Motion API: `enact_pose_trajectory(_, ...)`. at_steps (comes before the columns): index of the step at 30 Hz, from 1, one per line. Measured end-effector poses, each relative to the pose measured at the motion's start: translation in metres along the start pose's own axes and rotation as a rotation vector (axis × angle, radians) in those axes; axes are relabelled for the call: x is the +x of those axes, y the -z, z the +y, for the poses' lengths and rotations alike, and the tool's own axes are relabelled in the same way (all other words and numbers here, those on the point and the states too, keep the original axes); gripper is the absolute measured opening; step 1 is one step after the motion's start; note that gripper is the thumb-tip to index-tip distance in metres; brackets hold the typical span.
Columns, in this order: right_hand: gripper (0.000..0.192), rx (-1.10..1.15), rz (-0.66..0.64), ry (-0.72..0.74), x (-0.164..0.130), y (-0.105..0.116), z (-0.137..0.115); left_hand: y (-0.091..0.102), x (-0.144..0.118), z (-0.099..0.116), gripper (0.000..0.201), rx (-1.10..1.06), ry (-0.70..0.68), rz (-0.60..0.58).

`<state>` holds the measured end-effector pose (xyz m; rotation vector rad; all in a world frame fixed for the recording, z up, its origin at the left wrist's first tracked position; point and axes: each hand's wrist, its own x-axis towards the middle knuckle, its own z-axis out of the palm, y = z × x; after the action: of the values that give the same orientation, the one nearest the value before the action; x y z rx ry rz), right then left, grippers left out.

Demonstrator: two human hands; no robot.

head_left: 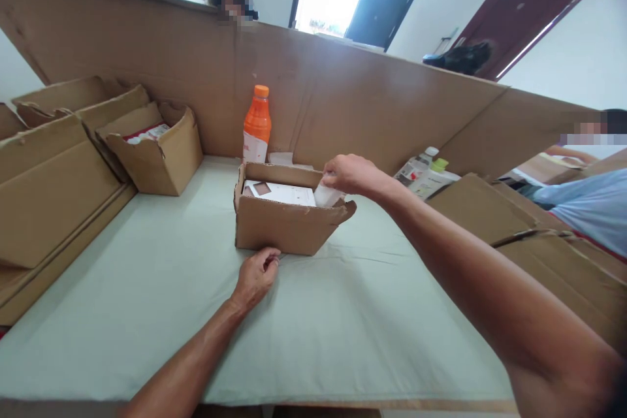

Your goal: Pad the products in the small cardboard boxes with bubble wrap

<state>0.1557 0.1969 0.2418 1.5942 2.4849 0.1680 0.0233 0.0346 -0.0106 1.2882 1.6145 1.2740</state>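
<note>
On the worktop: a pale green cloth covers the worktop, and a small open cardboard box stands near its middle
Box contents: flat white packets lie inside, one with a small brown square on its face
Right hand: the right hand reaches over the box's right rim, fingers pinched on a white packet that stands tilted at the box's right end, partly above the rim
Left hand: the left hand rests on the cloth, touching the lower front edge of the box, fingers curled loosely and holding nothing
Behind the box: an orange bottle with an orange cap stands upright just beyond the box, against a tall cardboard wall that runs across the back
Left side: a second open carton with printed packets inside sits well apart from the hands, beside stacked flat cardboard
Right side: a clear bottle and printed papers lie by the wall; more flattened cardboard slopes along the edge
Other people: one person's dark hair shows above the wall, and another person's light blue sleeve shows at far right
</note>
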Motion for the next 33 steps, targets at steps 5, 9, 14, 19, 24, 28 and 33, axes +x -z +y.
enact_pose_trajectory(5, 0.027, 0.008, -0.057, -0.013, 0.013, -0.009, -0.007, -0.002, -0.002, -0.001, 0.025, 0.039, -0.026, -0.015)
enact_pose_trajectory(9, 0.028, 0.012, -0.076, 0.005, 0.015, -0.023, -0.011, -0.003, -0.002, 0.000, 0.026, 0.078, -0.039, -0.016)
enact_pose_trajectory(14, 0.025, 0.062, -0.143, 0.072, 0.011, -0.026, -0.009, -0.002, -0.003, 0.002, 0.025, 0.100, -0.050, -0.026)
enact_pose_trajectory(19, 0.025, 0.056, -0.134, 0.092, 0.013, -0.033, -0.009, -0.001, -0.003, 0.004, 0.024, 0.098, -0.056, -0.023)
enact_pose_trajectory(24, 0.021, 0.081, -0.126, 0.110, 0.018, -0.042, -0.013, -0.002, -0.002, 0.004, 0.023, 0.074, -0.066, -0.001)
enact_pose_trajectory(28, 0.025, 0.136, -0.070, 0.104, 0.008, -0.033, -0.009, -0.004, -0.004, 0.005, 0.021, 0.032, -0.073, 0.048)
enact_pose_trajectory(33, 0.031, 0.452, 0.440, 0.057, -0.047, -0.048, 0.030, 0.016, -0.009, 0.011, 0.026, -0.029, -0.049, 0.295)
